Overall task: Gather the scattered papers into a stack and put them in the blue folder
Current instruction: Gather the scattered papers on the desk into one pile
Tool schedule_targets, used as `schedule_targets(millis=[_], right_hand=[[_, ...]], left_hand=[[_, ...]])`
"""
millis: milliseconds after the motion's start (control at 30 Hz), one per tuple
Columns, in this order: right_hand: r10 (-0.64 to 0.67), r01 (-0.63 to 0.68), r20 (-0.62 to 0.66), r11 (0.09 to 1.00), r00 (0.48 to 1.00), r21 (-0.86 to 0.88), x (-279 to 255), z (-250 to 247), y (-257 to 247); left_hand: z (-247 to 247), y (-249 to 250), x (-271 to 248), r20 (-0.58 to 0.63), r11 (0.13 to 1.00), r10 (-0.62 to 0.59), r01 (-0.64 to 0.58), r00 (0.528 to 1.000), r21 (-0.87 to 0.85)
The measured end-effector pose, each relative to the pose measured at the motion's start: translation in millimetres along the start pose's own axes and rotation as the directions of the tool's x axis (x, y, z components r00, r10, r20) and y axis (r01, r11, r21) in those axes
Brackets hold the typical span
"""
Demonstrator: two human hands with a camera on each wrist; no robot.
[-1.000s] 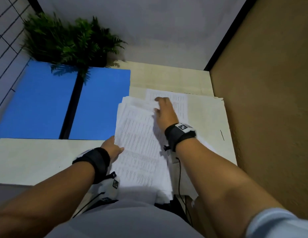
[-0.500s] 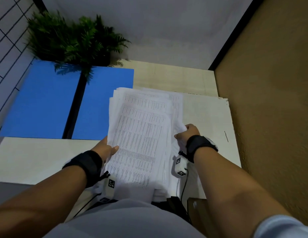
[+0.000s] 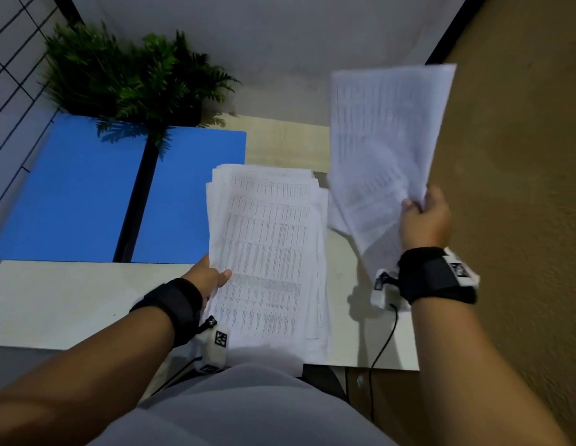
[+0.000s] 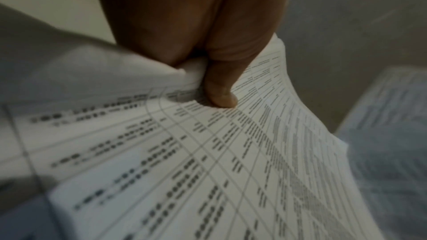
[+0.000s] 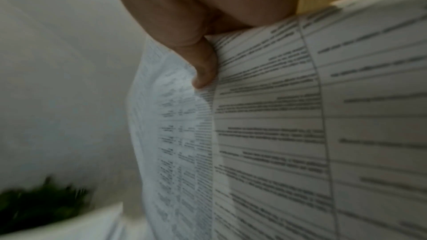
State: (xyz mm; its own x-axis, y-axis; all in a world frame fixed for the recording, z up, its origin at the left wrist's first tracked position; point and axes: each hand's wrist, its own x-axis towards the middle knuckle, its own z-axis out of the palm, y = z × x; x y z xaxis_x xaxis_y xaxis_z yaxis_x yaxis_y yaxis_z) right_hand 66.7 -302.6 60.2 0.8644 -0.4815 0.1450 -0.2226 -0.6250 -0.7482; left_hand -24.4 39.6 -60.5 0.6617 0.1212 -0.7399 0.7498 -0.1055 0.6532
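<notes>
A thick stack of printed papers [image 3: 267, 252] is held by its left edge in my left hand [image 3: 212, 278], thumb on top [image 4: 219, 94], just above the white table [image 3: 55, 304]. My right hand [image 3: 423, 217] grips a second bundle of printed sheets [image 3: 383, 149] by its lower corner and holds it raised and tilted at the right; the thumb [image 5: 203, 72] presses on the sheets [image 5: 277, 134]. The blue folder [image 3: 87, 194] lies open and flat at the left, with a black spine down its middle.
A green potted plant [image 3: 129, 75] stands behind the folder and overhangs it. A brown wall [image 3: 511, 188] runs close along the right of the table. A wire grid [image 3: 10, 59] is at the far left. A black cable [image 3: 383, 346] hangs from the right wrist.
My right hand has left the main stack and lifted a separate bundle of sheets up and to the right. My left hand keeps its hold on the main stack.
</notes>
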Motion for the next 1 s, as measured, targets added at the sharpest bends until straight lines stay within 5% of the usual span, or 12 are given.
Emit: schedule_targets(millis=[133,233,333,467,633,800,900,1000], right_hand=[[-0.078,0.096,-0.104,0.981,0.991,0.171,4.3,-42.5,-34.6],[-0.039,0.013,0.128,0.979,0.991,0.203,-3.6,-42.9,-37.8],[0.024,-0.027,0.374,1.0,0.927,0.003,-29.2,-21.3,-21.5],[0.108,0.018,0.522,0.973,0.846,-0.231,-70.3,12.4,4.9],[0.256,0.035,0.693,0.926,0.673,-0.376,-86.4,25.3,28.2],[0.226,0.082,0.579,0.886,0.783,-0.457,-63.5,-0.4,41.3],[0.197,-0.05,0.414,0.939,0.889,-0.341,-41.8,-14.1,42.3],[0.224,-0.163,0.313,0.964,0.923,-0.21,-31.9,-11.1,39.7]], left_hand=[[25.7,15.7,-3.3,-0.008,0.987,0.021,-0.02,1.0,0.161],[33.4,17.0,-4.2,0.048,0.981,0.033,-0.041,0.998,0.19],[34.4,3.8,13.4,0.078,0.989,0.042,-0.053,0.996,0.138],[37.7,21.5,-7.9,0.006,0.999,0.012,-0.012,1.0,0.046],[41.2,11.0,-1.3,0.024,0.998,0.042,-0.041,0.999,-0.038],[46.4,7.6,3.5,-0.049,0.994,0.103,-0.102,0.993,0.037],[46.1,9.7,1.8,-0.058,0.986,0.117,-0.109,0.991,0.128],[46.9,11.2,-1.9,-0.058,0.978,0.128,-0.116,0.99,0.176]])
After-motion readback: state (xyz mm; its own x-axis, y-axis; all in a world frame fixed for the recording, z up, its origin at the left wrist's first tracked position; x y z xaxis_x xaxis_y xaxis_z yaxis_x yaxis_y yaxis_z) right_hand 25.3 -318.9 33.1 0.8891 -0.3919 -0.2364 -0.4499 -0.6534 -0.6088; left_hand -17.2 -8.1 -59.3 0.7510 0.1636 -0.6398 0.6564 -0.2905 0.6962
